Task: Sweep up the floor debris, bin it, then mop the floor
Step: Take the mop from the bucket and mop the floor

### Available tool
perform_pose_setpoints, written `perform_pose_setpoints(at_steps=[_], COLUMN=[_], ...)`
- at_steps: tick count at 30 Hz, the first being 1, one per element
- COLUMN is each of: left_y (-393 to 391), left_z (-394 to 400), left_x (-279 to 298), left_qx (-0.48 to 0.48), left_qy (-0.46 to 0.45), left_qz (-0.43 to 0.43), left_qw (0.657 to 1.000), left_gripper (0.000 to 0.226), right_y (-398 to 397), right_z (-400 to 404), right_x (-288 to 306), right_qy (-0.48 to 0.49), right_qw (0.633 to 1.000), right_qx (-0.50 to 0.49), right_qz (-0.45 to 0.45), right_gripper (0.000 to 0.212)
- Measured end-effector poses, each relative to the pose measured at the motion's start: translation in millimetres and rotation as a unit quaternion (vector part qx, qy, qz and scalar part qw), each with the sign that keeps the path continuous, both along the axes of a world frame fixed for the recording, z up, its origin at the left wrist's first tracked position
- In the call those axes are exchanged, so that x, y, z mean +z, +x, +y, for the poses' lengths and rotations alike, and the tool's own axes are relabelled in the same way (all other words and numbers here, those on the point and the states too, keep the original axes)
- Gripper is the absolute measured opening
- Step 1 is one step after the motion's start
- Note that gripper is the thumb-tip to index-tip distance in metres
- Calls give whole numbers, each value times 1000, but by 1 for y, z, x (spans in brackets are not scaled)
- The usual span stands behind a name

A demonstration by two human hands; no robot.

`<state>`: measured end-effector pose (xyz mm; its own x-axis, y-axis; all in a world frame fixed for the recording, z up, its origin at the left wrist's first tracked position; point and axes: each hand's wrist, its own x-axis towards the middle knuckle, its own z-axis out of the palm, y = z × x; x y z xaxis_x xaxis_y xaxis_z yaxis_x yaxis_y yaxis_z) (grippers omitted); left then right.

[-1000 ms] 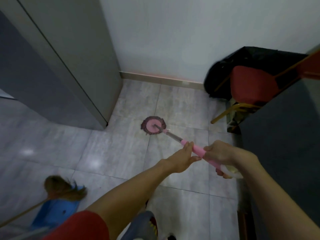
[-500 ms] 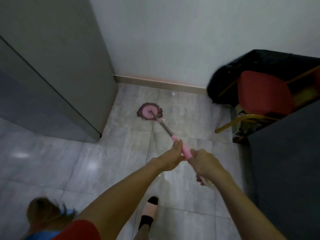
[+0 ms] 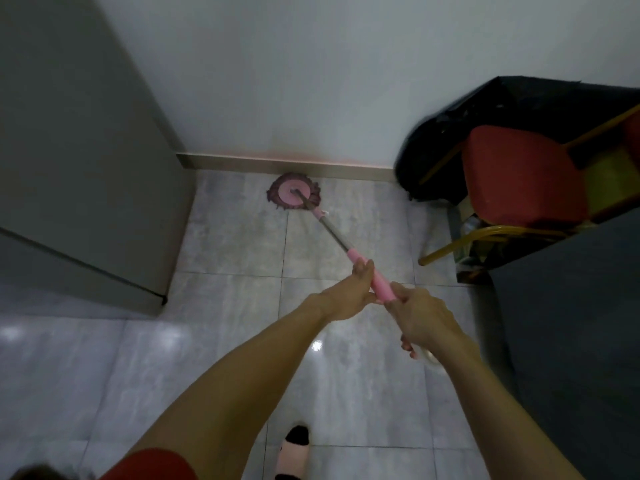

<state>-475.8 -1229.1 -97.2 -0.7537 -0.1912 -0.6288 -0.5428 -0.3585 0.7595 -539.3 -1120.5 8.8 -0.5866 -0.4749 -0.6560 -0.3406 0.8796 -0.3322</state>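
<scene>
Head view: the mopping step is in hand, judging by the tool in use; no debris shows on the floor [image 3: 221, 358] here. Both hands are clamped on the mop [image 3: 330, 233]: the left hand [image 3: 346, 296] wraps the pink grip further down the shaft, the right hand [image 3: 420, 315] closes round it just behind, nearer the body. The mop head [image 3: 294, 195] lies flat on the tiles at the far edge of the floor, touching or nearly touching the skirting [image 3: 284, 165], between the grey cabinet [image 3: 79, 161] at the left and the black bag [image 3: 446, 140] at the right.

The next move, I judge, calls for drawing the head back along the tiles, or sliding it sideways along the skirting toward the corner by the cabinet, while keeping clear of the chair [image 3: 523, 174] legs.

The head is a round pink disc ringed with dark, stringy fringe; the shaft is bare metal that gives way to a smooth pink sleeve. The tiles are glossy, grey and marbled, and throw back light spots. The chair has a red padded seat on a yellow metal frame; the bag looks crinkled and shiny. A slipper [image 3: 294, 455] shows at the near edge
</scene>
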Motion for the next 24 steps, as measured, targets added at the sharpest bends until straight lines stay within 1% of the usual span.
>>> perform_pose_setpoints(at_steps=[2, 5, 7, 10, 13, 17, 19, 20, 21, 23, 24], left_y=[-10, -22, -27, -29, -14, 28, 49, 59, 69, 87, 97], left_z=[0, 7, 17, 27, 33, 49, 63, 71, 78, 95, 103], left_x=[3, 8, 9, 13, 21, 31, 39, 42, 44, 46, 49], left_qx=[-18, -25, -50, -69, -59, -44, -37, -54, -84, -139, -153], left_qy=[5, 46, 53, 58, 82, 85, 77, 43, -21, -177, -222], left_qz=[-2, 9, 11, 17, 27, 45, 54, 54, 47, 35, 30], left_qw=[1000, 999, 997, 996, 995, 994, 995, 996, 995, 974, 962], left_gripper=[71, 70, 71, 71, 70, 71, 67, 65, 62, 58, 57], right_y=[-4, -8, -6, 3, 20, 48, 60, 65, 71, 80, 84], right_z=[3, 12, 19, 27, 33, 52, 70, 81, 92, 111, 120], right_x=[5, 18, 27, 35, 37, 36, 37, 39, 41, 48, 52], right_qy=[0, 1, 5, -4, -11, -30, -36, -33, -28, -20, -16], right_qw=[1000, 999, 999, 997, 996, 994, 992, 992, 992, 994, 995], right_qx=[-8, -33, -51, -75, -84, -86, -95, -96, -90, -67, -54], right_qz=[-1, -9, -14, -22, -29, -54, -75, -81, -84, -86, -85], right_gripper=[42, 42, 41, 33, 29, 26, 32, 39, 44, 47, 47])
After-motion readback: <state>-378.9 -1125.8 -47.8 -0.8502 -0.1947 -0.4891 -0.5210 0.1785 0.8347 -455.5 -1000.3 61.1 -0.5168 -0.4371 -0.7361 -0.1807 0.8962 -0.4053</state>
